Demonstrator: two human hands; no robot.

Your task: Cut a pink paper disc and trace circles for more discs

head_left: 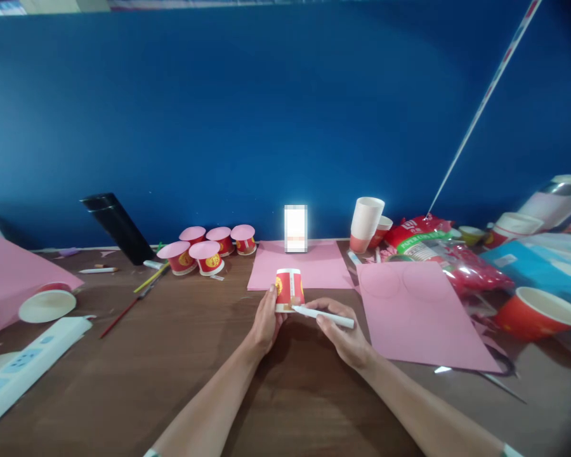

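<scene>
red cup (289, 291) in left hand (265, 320) bears yellow emblem (279, 287); bag (416, 235) reads "paper".

We look from head height, forward and down over the table (181, 368) to the wall (247, 120). The left hand (265, 325) and right hand (349, 339) lie near us, below center.

See a black bottle (118, 228) at nine o'clock, a power strip (33, 362) at eight. Note a blue partition (276, 114) at twelve.

Smooth paper cup (290, 284), glossy plastic bag (450, 252), wood-grain tabletop (147, 365)
</scene>
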